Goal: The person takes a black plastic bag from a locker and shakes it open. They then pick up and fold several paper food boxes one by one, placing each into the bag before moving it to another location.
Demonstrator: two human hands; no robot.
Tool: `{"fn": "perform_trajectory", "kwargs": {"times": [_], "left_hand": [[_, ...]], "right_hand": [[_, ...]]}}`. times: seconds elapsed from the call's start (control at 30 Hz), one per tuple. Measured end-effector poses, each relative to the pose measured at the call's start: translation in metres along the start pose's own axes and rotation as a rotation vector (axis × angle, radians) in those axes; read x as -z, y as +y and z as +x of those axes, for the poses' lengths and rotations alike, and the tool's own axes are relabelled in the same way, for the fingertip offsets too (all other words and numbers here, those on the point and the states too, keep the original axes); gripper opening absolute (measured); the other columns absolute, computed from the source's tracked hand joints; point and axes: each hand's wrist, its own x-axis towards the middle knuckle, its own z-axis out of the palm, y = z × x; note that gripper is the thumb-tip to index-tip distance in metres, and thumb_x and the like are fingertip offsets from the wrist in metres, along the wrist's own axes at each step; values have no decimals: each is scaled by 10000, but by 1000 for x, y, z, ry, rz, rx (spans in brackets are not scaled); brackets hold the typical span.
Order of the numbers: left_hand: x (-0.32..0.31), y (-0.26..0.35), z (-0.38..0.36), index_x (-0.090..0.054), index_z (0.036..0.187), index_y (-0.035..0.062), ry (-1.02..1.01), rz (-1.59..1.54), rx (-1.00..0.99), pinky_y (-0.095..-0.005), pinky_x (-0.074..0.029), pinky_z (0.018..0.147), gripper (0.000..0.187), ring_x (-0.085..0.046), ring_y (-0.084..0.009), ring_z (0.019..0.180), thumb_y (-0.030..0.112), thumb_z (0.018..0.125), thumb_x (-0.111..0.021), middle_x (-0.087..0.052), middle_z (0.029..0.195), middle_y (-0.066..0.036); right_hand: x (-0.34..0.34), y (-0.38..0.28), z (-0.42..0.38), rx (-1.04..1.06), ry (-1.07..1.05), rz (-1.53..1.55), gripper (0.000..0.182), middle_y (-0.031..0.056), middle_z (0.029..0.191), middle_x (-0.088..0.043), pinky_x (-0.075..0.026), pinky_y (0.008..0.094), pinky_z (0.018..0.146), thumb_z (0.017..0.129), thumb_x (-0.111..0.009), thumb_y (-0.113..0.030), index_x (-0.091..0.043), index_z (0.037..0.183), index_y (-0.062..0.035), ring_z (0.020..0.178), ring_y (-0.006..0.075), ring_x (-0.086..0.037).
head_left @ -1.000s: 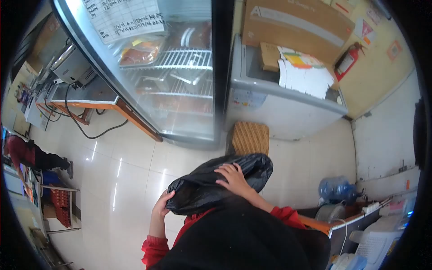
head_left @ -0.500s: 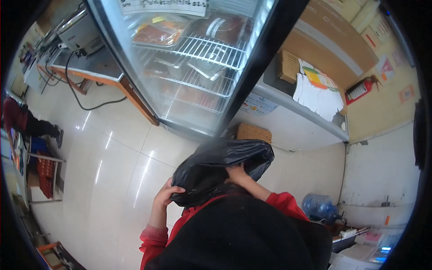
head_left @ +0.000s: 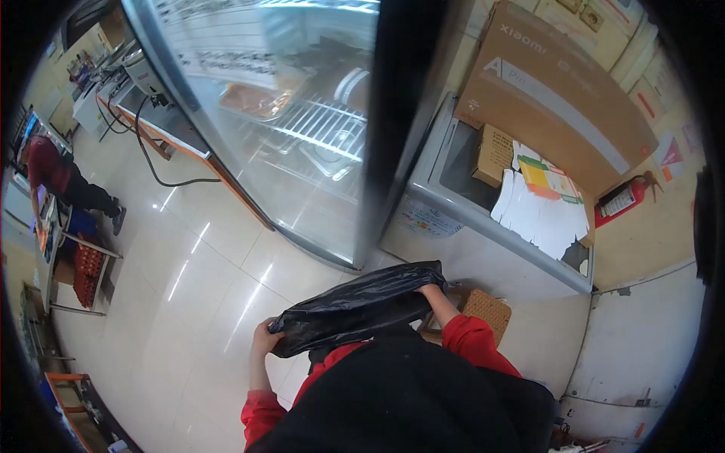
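A black plastic bag (head_left: 355, 308) is stretched sideways in front of my body, between both hands. My left hand (head_left: 266, 337) grips its left end, fingers wrapped on the edge. At the right end my right hand (head_left: 432, 293) is closed on the rim, its fingertips partly hidden by the plastic. Beyond the bag stands a glass-door fridge (head_left: 302, 245) with wire shelves (head_left: 317, 124) and a packed tray of food (head_left: 257, 100) behind the glass.
A grey chest freezer (head_left: 483, 241) on the right bears a large carton (head_left: 559, 90), a small box (head_left: 495, 155) and papers. A woven stool (head_left: 487, 313) is near my right hand. Another person (head_left: 64, 177) leans over a table at the far left. A fire extinguisher (head_left: 623, 198) hangs right.
The bag has gone from bunched to stretched wide. My right hand has moved from inside its opening to its right end. The view has shifted, and the fridge door now covers the shelves.
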Motion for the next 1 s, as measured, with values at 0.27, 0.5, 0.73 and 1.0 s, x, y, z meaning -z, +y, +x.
{"fn": "perform_trajectory", "kwargs": {"times": [0.27,0.5,0.73,1.0], "left_hand": [[-75,42,-52,-427,1269,144,401,659,96,-405,-468,786,752,-516,-324,963,-71,576,-624,-501,1100,-156],[-204,1,-44,-476,1119,24,117,276,38,-503,-415,781,354,-552,-416,862,68,768,-460,-583,937,-251],[-235,-62,-103,-577,911,-30,756,-841,500,-422,-457,786,315,-598,-311,820,106,764,-333,-623,849,-177],[-344,52,-176,-593,951,5,673,-1875,592,-392,-517,750,334,-633,-269,800,260,795,-445,-646,876,-139]], "right_hand": [[-12,48,30,144,-56,-16,820,148,1439,-231,-143,443,1089,723,-547,-579,-327,1360,-112,1334,327,-182],[19,-32,-31,0,-217,-429,785,87,1417,-308,-92,541,1069,766,-404,-659,-372,1344,-130,1317,280,-256],[-28,90,-4,49,-449,-1172,729,70,1289,-485,-189,493,1043,764,-488,-615,-419,1311,-138,1226,240,-418],[24,93,55,464,-484,-1322,534,133,1340,-414,-206,574,1013,807,-545,-451,-526,1212,-103,1275,311,-324]]}}
